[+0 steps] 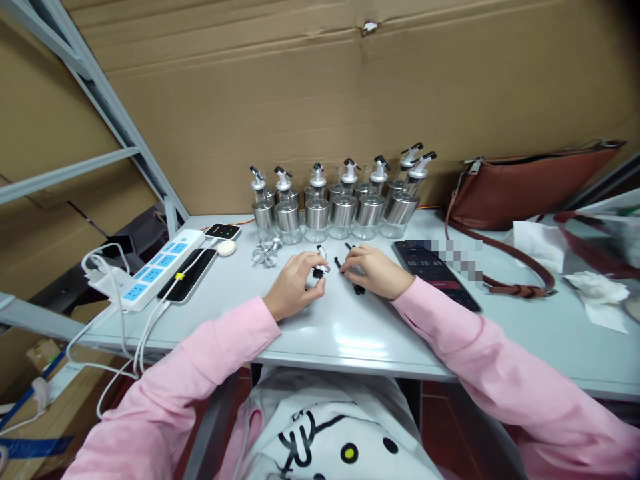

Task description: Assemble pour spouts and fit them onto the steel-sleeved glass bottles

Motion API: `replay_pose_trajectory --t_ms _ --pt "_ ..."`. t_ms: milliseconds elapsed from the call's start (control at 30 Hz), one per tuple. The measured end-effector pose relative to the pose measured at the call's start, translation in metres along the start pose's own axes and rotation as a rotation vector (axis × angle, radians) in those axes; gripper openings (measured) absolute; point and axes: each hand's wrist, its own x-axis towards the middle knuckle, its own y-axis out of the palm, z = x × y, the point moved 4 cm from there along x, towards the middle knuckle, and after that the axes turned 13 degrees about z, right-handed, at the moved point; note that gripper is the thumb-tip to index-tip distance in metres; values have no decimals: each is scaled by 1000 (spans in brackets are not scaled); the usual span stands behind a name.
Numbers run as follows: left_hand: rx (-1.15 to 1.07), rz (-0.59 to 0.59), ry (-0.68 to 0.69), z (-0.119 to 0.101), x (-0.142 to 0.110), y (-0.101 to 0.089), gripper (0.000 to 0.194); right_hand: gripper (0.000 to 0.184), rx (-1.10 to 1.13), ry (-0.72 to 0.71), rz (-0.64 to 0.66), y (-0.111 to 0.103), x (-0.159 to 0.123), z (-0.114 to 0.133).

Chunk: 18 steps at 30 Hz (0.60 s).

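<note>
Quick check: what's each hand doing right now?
Left hand: closed, holding a spout.
Right hand: bent at a small black piece; whether it grips it cannot be told.

I face brown cardboard (pixel 300 100) with 1 torn spot (pixel 369 27) behind my pale table (pixel 300 343); grey metal framing (pixel 70 172) stands left, reddish floor (pixel 440 427) below.

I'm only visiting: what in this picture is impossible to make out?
Head view: back-row bottles, mostly hidden behind the front row.
Head view: small black parts beside the right hand, too small and partly covered by it to count.
Head view: whether that hand holds the black strip, too small to tell.
Head view: part of the timer phone, masked by pixelated blocks.
Head view: garment print, cut off by the bottom edge.
</note>
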Motion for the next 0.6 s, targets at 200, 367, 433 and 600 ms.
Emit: replay_pose_trajectory --t_ms 200,367,433,600 --pt "29 -19 -34 -1 0 -2 23 17 136 -283 57 1 -2 24" --pt "21 -16 -34 -2 1 -2 22 13 34 -90 -34 -7 -4 28" --pt "20 -11 -34 -2 1 -2 22 16 3 -20 -29 -7 -4 27" --pt "23 -3 -36 -2 1 -1 23 13 -24 17 48 -2 -4 29"
